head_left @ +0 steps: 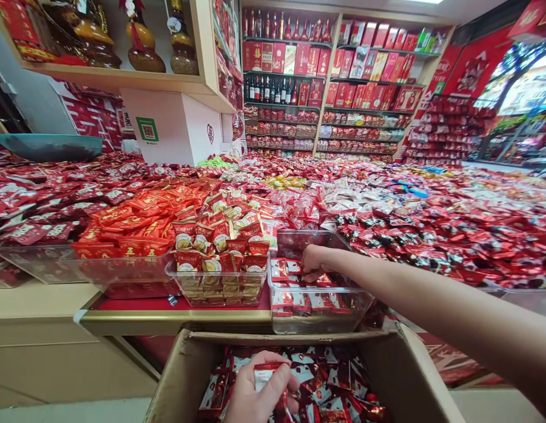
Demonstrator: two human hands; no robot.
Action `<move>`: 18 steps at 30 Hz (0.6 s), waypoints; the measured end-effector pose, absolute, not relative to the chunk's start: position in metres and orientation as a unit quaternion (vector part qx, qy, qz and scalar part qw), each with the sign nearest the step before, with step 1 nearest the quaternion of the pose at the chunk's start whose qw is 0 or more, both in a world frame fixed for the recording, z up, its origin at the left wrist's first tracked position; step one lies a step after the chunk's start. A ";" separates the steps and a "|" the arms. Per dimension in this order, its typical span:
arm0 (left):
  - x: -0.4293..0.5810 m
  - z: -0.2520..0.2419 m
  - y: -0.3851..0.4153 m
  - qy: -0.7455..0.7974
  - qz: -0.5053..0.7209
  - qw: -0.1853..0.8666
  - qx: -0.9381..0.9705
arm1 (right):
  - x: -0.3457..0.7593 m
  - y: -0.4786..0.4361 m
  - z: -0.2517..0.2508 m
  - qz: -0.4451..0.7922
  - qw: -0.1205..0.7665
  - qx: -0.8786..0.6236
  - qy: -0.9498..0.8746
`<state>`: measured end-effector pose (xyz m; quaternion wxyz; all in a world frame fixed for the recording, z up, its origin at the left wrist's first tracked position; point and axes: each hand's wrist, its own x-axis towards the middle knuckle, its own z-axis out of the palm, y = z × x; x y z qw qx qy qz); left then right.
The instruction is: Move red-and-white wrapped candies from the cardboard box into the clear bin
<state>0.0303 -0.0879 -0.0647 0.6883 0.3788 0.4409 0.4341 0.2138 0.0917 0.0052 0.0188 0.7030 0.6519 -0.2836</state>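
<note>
here, left hand gripping red-white packet, right hand in clear bin, grip unclear, "durian"-labelled packs alongside

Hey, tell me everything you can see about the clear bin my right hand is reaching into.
The clear bin is a see-through, open-topped container, plastic by its look, with a flat rim along the front. Red-and-white packets lie inside, more showing through its front wall; it is only partly filled. It stands upright at the front edge of the counter, just right of the DURIAN bin and beyond the cardboard box. Your right hand dips inside, apparently touching the packets.
</note>
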 end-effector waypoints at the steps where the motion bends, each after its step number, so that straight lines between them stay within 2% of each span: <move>1: 0.030 -0.065 -0.088 0.439 0.436 0.688 0.379 | 0.212 0.091 0.005 -0.293 0.050 0.705 0.644; 4: 0.030 -0.068 -0.087 0.439 0.439 0.684 0.382 | 0.209 0.090 0.007 -0.298 0.114 0.706 0.633; 8: 0.029 -0.067 -0.085 0.442 0.444 0.679 0.383 | 0.208 0.095 0.013 -0.206 0.102 0.707 0.669; 15: 0.017 -0.044 -0.088 0.373 0.461 0.777 0.213 | 0.209 0.081 0.059 -0.038 -0.031 0.678 0.733; 17: 0.015 -0.038 -0.089 0.361 0.479 0.775 0.197 | 0.202 0.052 0.075 -0.016 -0.084 0.650 0.755; 18: 0.014 -0.035 -0.090 0.358 0.486 0.774 0.192 | 0.198 0.032 0.079 -0.004 -0.156 0.602 0.783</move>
